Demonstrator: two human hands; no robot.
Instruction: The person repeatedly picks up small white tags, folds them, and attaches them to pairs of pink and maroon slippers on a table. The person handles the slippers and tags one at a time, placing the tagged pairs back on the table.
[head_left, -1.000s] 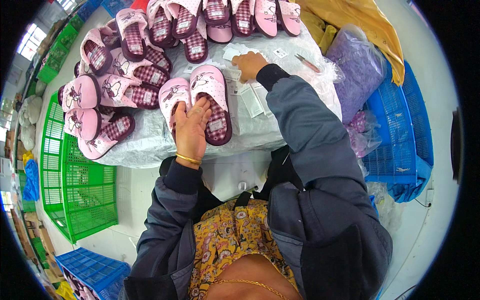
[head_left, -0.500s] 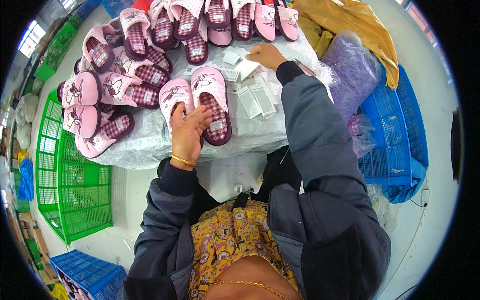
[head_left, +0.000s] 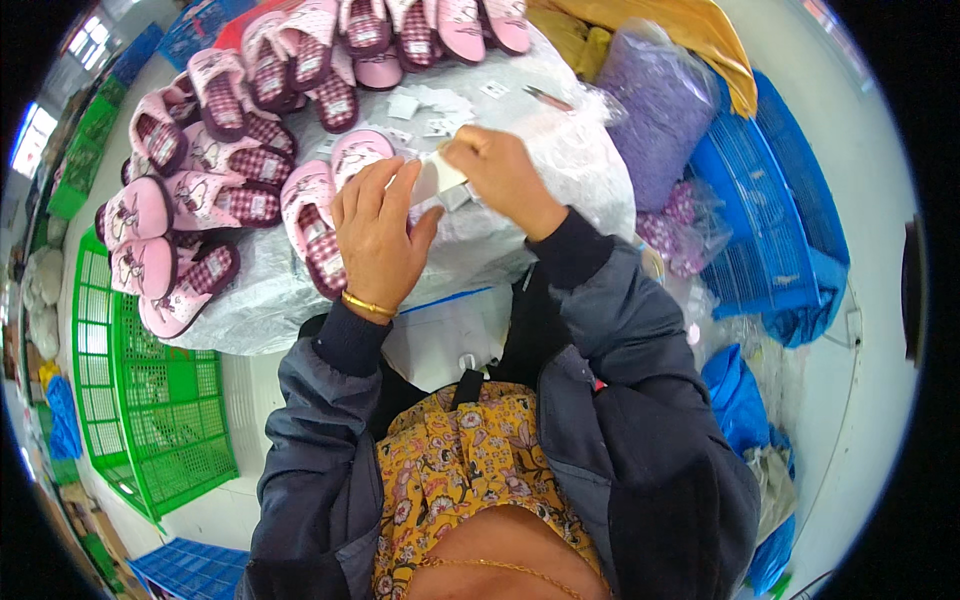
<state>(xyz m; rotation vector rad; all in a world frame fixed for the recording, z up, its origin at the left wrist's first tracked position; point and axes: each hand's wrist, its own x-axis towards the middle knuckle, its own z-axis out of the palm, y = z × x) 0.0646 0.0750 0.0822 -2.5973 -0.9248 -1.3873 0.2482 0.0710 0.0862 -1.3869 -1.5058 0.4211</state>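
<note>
Hands meet over the near middle of the table [head_left: 560,190], which is covered in white plastic sheeting. Left hand [head_left: 378,235] lies palm-down, fingers spread, covering the near part of a pink slipper [head_left: 357,155]; its fingertips touch the small white tag [head_left: 437,180]. A gold bangle [head_left: 368,304] sits at that wrist. Right hand [head_left: 500,178] has fingers curled shut, pinching the tag from the right side. Tag is held just above the sheeting, between the two hands, touching both.

Second pink slipper [head_left: 312,228], plaid insole up, lies just left of the left hand, partly under its thumb side, toe toward the near edge.

Far left of the table: a heap of pink slippers [head_left: 190,190], some stacked on one another, one hanging over the left edge. Far edge: a row of further slippers [head_left: 420,25], soles and plaid insoles showing.

Loose white tags [head_left: 430,105] are scattered on the sheeting beyond the hands, toward the far middle. A thin pen-like object [head_left: 547,97] lies near the far right; cannot tell exactly what it is.

Off the table's right edge: clear bag of purple pieces [head_left: 665,110], yellow cloth [head_left: 690,30] behind it, blue crates [head_left: 770,220] beside. Left of the table, on the floor: green crates [head_left: 140,400]
</note>
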